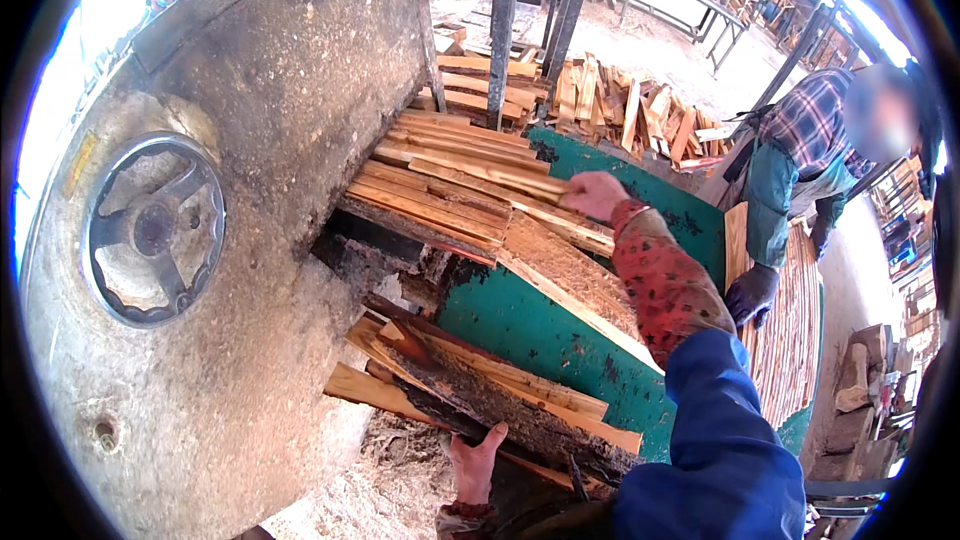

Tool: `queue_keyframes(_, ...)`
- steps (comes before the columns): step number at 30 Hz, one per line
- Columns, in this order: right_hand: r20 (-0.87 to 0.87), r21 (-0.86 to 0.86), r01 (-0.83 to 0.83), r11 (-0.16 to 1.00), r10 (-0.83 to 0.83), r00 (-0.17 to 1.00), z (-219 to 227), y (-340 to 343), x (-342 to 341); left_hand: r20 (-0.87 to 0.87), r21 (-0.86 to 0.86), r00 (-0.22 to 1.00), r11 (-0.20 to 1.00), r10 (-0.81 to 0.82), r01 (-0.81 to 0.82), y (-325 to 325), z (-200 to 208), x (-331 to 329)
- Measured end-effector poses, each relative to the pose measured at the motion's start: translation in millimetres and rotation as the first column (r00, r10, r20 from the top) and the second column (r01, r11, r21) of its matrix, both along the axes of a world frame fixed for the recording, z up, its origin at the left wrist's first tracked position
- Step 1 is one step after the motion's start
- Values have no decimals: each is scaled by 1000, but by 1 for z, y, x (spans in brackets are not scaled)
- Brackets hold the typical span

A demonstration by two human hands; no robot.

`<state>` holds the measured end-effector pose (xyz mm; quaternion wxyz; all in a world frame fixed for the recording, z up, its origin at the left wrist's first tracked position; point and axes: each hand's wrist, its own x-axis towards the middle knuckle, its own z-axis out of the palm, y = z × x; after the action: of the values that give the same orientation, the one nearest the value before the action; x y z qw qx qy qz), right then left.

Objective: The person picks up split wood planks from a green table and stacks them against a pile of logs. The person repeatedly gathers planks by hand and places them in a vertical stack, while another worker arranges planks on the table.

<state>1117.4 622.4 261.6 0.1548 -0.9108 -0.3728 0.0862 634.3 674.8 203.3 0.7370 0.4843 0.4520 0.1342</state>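
Note:
My left hand (pixel 474 464) grips the lower edge of a bark-covered wood slab (pixel 480 392), its thumb on top. Other slabs lie against that one at the near edge of the green table (pixel 560 345). Reaching across in a red patterned sleeve, my right hand (pixel 596 196) is closed on the end of a thin wooden board (pixel 490 170). Beneath my right arm lies a wide, sawdust-covered board (pixel 570 265), set at an angle. Beside it, a row of narrow boards (pixel 425 205) runs up to the machine. My right fingers are partly hidden.
At the left stands a large dusty metal machine housing (pixel 270 110) with a handwheel (pixel 153 228). A gloved co-worker (pixel 800 155) leans over a stack of thin boards (pixel 785 340) at the right. Offcuts (pixel 640 110) are heaped beyond the table, near metal posts (pixel 503 35).

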Motion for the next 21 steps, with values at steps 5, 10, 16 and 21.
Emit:
queue_keyframes(5, -61, 171, 66, 983, -56, 997, 54, -81, 15, -104, 23, 995, 1000, -1, 4, -1, -3, -1)
queue_keyframes(10, 19, 301, 90, 949, -101, 995, 79, -171, -35, -167, 66, 986, 998, 3, 8, -3, -7, -1)
queue_keyframes(16, 56, 328, 188, 926, -218, 974, 101, -209, -104, -26, 52, 1000, 999, 9, -8, -2, -8, 0)
queue_keyframes(21, 150, 396, 172, 902, -249, 957, 118, -220, -178, -117, 51, 993, 998, -18, 25, -2, -5, 1)
